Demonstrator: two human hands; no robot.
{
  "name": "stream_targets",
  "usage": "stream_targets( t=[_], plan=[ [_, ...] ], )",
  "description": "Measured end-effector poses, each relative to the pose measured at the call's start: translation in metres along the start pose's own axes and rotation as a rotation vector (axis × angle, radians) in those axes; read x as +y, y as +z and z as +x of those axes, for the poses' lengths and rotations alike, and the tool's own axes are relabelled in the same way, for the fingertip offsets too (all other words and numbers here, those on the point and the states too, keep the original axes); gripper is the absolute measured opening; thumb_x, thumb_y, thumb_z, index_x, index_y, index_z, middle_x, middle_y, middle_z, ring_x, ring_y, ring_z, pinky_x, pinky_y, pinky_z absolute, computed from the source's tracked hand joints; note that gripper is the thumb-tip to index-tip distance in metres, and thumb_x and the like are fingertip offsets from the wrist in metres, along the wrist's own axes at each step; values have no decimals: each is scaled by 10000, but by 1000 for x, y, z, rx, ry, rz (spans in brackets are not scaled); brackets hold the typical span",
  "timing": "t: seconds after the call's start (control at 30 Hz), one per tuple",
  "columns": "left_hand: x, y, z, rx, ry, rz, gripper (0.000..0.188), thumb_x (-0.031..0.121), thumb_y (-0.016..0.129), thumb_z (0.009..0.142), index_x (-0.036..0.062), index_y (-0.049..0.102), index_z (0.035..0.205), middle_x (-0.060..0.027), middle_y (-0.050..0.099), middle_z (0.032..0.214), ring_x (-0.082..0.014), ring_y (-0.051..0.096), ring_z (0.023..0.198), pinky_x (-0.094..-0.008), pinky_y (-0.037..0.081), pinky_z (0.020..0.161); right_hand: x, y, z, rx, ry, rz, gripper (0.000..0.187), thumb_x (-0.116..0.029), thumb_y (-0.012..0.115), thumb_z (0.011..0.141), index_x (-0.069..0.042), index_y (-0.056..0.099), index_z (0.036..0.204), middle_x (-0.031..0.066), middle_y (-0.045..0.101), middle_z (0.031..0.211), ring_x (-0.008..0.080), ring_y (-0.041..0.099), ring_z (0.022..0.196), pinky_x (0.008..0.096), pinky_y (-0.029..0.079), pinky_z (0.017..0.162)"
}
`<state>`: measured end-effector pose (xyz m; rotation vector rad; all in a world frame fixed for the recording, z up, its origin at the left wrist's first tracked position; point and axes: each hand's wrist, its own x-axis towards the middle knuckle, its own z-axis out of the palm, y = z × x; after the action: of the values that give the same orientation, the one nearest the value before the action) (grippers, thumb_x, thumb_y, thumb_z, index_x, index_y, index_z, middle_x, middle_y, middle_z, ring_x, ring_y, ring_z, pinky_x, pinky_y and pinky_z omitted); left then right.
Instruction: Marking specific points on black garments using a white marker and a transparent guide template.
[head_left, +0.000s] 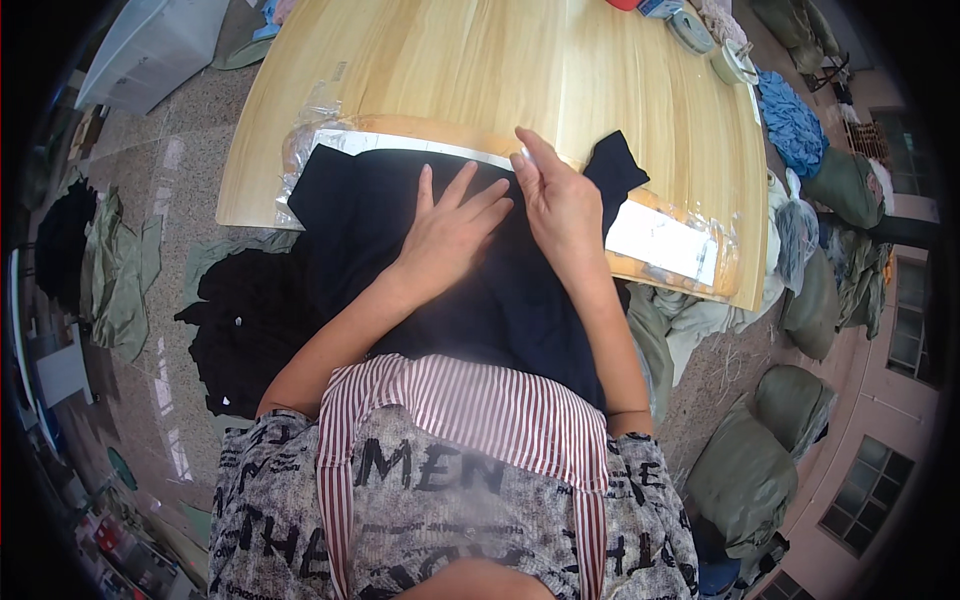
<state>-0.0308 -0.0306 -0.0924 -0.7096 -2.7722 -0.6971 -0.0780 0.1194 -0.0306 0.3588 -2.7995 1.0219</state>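
Observation:
A dark navy short-sleeved shirt (380, 210) lies spread over the near edge of the wooden table and hangs down toward me. Its two sleeves stick out left and right. My left hand (452, 232) rests flat on the shirt with its fingers spread. Close beside it, my right hand (560, 205) is raised over the shirt's upper edge, fingers curled and thumb against the index finger. A tiny whitish thing shows at those fingertips, too small to name.
Clear tape and white paper strips (660, 240) cover the front of the wooden table (430, 70). Round tins (690, 32) stand at its far right corner. Black cloth (245, 325) is heaped at left, below the table. Stuffed green sacks (745, 475) line the right side; a white bin (150, 55) stands far left.

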Motion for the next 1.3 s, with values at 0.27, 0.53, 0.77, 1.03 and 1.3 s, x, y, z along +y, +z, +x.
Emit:
stream_targets(
  t=[0.27, 0.53, 0.77, 1.03, 1.3],
  plan=[
    [4, 1, 2, -2, -27, -109, 459, 29, 670, 767, 131, 571, 1204, 19, 440, 1422, -353, 298, 1373, -705, 168, 1045, 32, 24, -13, 185, 53, 315, 237, -58, 573, 879, -21, 561, 1113, 186, 661, 828, 325, 671, 759, 367, 512, 657],
    [7, 10, 0, 50, -59, 1, 506, 92, 589, 832, 160, 520, 1329, 0, 441, 1412, -429, 323, 1328, -717, 169, 1032, 32, 33, -11, 77, 72, 515, 159, -82, 652, 843, -19, 656, 989, 102, 688, 864, 165, 659, 733, 280, 509, 678],
    [7, 12, -2, 44, -52, 8, 505, 81, 550, 851, 160, 507, 1349, -7, 434, 1423, -438, 313, 1334, -718, 157, 1034, 31, 39, -8, 47, 110, 388, 145, -144, 674, 842, -56, 677, 957, 76, 696, 852, 173, 673, 738, 282, 510, 672],
    [5, 14, -3, 27, -30, 13, 498, 82, 552, 845, 147, 513, 1338, -38, 440, 1418, -442, 312, 1334, -707, 167, 1040, 16, 37, 0, 25, 75, 85, 136, -180, 682, 839, -64, 669, 910, 95, 696, 834, 192, 670, 679, 297, 510, 622],
    [4, 14, -3, 88, -25, -91, 493, 24, 582, 765, 87, 569, 1253, -101, 507, 1327, -440, 315, 1329, -637, 220, 1072, 7, 53, 21, -66, 24, 562, 131, -130, 669, 857, -39, 663, 951, 90, 685, 757, 126, 627, 658, 263, 497, 615]
  ],
)
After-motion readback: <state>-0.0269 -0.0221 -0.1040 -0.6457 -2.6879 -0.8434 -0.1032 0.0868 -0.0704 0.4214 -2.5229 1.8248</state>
